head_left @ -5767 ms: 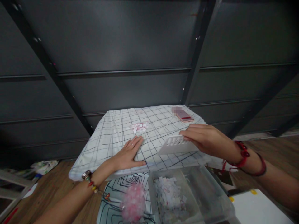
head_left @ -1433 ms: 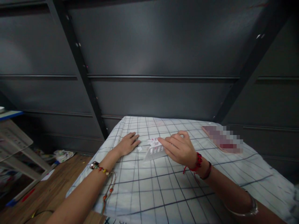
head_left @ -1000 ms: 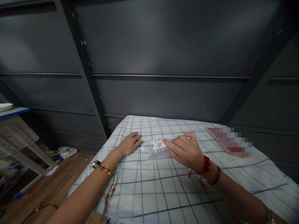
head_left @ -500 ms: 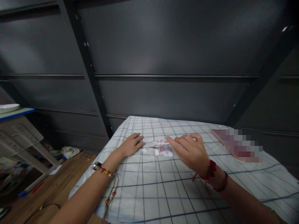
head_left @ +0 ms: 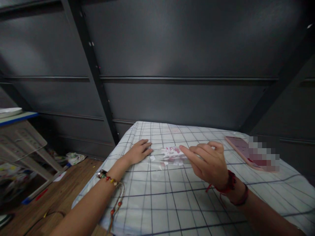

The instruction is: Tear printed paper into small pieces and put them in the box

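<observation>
My left hand (head_left: pixel 139 152) lies palm down on the checked cloth, fingers spread, and holds nothing. Just right of its fingertips is a small white scrap (head_left: pixel 152 158). My right hand (head_left: pixel 206 160) is closed in a pinch at the right end of a small clear-and-white plastic packet (head_left: pixel 172 151) with pink print. Its thumb and fingers partly cover that end of the packet. The packet's left end points toward my left hand. White bits lie under and along its near edge, and I cannot tell whether they are part of it.
The white cloth (head_left: pixel 167 203) with dark grid lines covers the surface. A pink-edged phone (head_left: pixel 237 146), partly blurred out, lies to the right. Dark metal panels (head_left: pixel 182 101) rise behind. At left stand a blue-edged table (head_left: pixel 29 115) and, on the wooden floor, a crumpled bag (head_left: pixel 75 158).
My right hand has shifted slightly to the right. More of the packet's pink-printed face shows now. My left hand has stayed in place.
</observation>
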A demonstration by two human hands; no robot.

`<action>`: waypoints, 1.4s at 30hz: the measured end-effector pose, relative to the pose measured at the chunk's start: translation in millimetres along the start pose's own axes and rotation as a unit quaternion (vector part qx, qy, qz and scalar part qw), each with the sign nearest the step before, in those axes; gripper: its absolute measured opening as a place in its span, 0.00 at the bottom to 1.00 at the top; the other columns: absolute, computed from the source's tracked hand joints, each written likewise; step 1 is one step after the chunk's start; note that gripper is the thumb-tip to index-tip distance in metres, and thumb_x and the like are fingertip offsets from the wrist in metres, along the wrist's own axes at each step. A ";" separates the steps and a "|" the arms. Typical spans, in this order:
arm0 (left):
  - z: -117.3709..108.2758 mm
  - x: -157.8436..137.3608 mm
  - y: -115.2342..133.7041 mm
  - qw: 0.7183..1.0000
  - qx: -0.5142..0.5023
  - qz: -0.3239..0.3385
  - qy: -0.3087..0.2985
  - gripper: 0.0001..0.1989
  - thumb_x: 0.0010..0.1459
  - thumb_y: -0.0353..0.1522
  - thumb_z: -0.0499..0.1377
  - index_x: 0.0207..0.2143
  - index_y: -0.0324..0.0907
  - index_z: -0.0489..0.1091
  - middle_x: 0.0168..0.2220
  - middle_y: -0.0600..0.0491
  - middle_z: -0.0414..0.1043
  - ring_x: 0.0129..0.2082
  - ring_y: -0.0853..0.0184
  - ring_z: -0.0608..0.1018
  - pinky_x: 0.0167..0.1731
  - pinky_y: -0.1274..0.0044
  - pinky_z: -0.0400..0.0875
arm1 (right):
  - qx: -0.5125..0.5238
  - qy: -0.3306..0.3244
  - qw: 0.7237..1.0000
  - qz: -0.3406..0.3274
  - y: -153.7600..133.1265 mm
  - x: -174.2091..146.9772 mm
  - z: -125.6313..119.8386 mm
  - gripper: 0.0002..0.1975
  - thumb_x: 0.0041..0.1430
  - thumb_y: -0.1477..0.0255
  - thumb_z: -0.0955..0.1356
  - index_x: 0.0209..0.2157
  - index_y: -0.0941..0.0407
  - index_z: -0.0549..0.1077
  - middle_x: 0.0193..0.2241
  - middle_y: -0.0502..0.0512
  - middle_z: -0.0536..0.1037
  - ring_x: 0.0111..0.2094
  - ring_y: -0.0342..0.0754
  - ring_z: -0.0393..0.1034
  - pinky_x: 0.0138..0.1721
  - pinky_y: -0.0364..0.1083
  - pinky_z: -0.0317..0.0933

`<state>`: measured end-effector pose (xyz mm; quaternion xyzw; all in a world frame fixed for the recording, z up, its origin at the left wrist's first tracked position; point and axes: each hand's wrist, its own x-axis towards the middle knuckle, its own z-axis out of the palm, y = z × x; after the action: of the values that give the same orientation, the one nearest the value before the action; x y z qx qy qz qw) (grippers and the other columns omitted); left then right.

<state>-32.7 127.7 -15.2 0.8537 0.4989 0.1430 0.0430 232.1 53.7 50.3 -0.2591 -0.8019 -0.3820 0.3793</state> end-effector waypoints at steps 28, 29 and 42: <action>-6.0 4.6 4.1 0.999 0.009 0.032 0.001 0.23 0.62 0.39 0.45 0.53 0.33 0.62 0.55 0.42 0.60 0.55 0.61 0.61 0.54 0.71 0.54 | 0.028 -0.073 0.996 -0.048 35.4 2.4 -14.4 0.12 0.54 0.80 0.60 0.38 0.58 0.70 0.21 0.48 0.72 0.26 0.43 0.58 0.33 0.48 0.48; -5.5 4.9 3.6 0.999 0.007 0.036 0.005 0.23 0.62 0.39 0.45 0.52 0.33 0.63 0.54 0.42 0.61 0.55 0.61 0.61 0.55 0.71 0.54 | 0.030 -0.073 0.996 -0.050 33.9 1.7 -12.5 0.13 0.54 0.80 0.59 0.38 0.58 0.70 0.21 0.48 0.72 0.25 0.43 0.58 0.33 0.48 0.48; -5.6 5.9 4.2 0.999 -0.003 0.051 0.013 0.23 0.61 0.40 0.45 0.51 0.34 0.63 0.53 0.42 0.61 0.54 0.60 0.63 0.53 0.68 0.56 | 0.051 -0.054 0.996 -0.046 39.7 -1.0 -16.1 0.10 0.56 0.78 0.60 0.38 0.59 0.70 0.20 0.49 0.70 0.26 0.44 0.57 0.33 0.48 0.48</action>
<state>-28.2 130.3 -7.8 0.8758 0.4551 0.1577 0.0318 267.3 63.4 72.9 -0.2226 -0.8508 -0.3431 0.3299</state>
